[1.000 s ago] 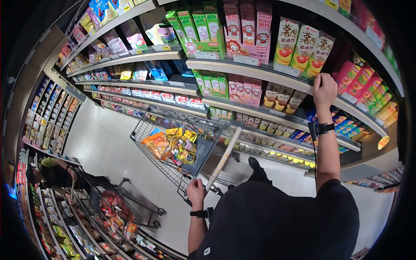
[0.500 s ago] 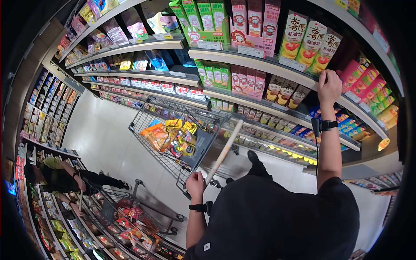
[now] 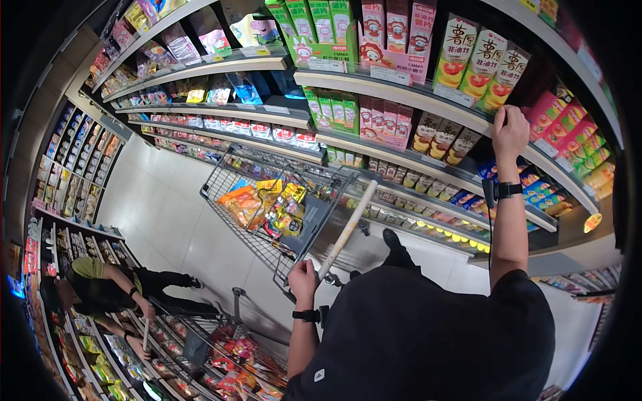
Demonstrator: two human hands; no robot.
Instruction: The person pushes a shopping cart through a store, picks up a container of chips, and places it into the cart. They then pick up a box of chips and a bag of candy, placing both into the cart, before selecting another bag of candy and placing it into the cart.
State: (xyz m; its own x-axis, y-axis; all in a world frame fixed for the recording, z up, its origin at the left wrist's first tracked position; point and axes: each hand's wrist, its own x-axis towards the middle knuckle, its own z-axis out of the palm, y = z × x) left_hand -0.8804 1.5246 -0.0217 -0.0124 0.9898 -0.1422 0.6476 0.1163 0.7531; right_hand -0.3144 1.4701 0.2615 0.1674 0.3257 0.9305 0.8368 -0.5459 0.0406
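Observation:
My right hand (image 3: 510, 132) is raised to the shelf edge, fingers curled in at the lower end of a tall snack box (image 3: 509, 75). Its fingertips touch or nearly touch the box and price rail; what is inside them is hidden. Two similar boxes with pictured slices stand left of it. My left hand (image 3: 303, 279) is closed in a fist low down, beside the near end of the pale handle (image 3: 350, 228) of a shopping cart (image 3: 252, 234). Its palm side is hidden, so whether it holds anything cannot be made out. Yellow and orange snack bags (image 3: 246, 208) lie in the cart.
Green boxes (image 3: 319, 23) and pink boxes (image 3: 397, 33) line the upper shelf. Pink and green packs (image 3: 558, 117) stand to the right. Behind on the left, a person (image 3: 100, 287) holds another loaded cart (image 3: 234, 354). Pale tile floor (image 3: 164, 194) runs between the shelves.
The other person and their cart have moved towards the right and nearer. My left hand has shifted slightly up. My right hand stays almost in place at the shelf edge.

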